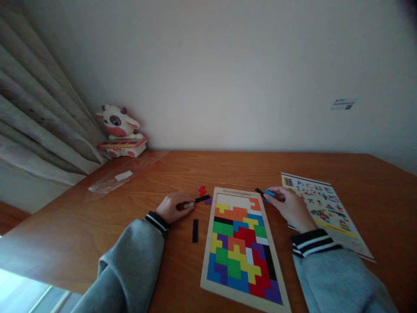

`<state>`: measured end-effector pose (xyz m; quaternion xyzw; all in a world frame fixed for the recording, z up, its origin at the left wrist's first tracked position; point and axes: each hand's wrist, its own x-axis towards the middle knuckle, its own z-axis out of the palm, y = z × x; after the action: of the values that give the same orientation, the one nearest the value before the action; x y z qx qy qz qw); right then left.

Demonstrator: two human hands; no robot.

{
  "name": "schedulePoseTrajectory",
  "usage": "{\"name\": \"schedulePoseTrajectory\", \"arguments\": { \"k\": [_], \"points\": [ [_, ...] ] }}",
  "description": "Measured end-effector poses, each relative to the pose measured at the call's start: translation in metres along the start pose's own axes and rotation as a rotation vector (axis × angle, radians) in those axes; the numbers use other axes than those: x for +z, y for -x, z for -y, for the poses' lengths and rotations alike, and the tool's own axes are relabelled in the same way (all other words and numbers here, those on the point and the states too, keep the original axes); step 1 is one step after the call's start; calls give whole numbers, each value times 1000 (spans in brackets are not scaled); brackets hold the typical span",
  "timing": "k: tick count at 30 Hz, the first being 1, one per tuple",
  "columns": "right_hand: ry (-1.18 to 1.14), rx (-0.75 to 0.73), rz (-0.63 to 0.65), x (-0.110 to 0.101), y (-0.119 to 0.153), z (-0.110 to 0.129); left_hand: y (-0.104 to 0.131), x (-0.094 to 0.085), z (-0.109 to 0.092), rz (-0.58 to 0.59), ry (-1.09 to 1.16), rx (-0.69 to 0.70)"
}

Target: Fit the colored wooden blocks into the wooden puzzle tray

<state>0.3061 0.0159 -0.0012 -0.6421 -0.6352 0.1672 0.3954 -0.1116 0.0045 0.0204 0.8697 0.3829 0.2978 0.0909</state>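
Observation:
My left hand (174, 208) is closed at the left of the wooden puzzle board (205, 256), its fingers on a small white puzzle piece (189, 204). A black bar-shaped piece (202, 198) lies at those fingertips. My right hand (291, 208) pinches a blue puzzle piece (269, 192) beside the board's upper right edge; part of the piece is hidden by the fingers. Next to it is another black piece (259, 191). Colourful interlocking pieces fill most of the board, with a bare strip near its top and an orange piece (254, 204) at that strip's right end.
Left of the board lie a red piece (202, 190), a partly covered purple piece (209, 201) and a black bar (195, 231). A printed pattern sheet (339, 213) lies under my right forearm. Clear plastic wrapping (107, 184) and a cow toy keyboard (122, 134) are farther left.

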Motion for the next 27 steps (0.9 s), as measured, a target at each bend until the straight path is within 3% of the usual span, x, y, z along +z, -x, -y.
{"name": "schedulePoseTrajectory", "arguments": {
  "k": [6,13,21,27],
  "points": [
    [77,28,-39,7,1,-7,-18,8,-3,-51,-55,-1],
    [162,97,-114,0,0,-9,-49,35,4,-116,-149,-186],
    [92,43,-156,7,4,-2,-41,40,14,-117,58,-312],
    [-56,-19,-161,14,9,9,-42,40,13,-143,122,-300]
  ]
}}
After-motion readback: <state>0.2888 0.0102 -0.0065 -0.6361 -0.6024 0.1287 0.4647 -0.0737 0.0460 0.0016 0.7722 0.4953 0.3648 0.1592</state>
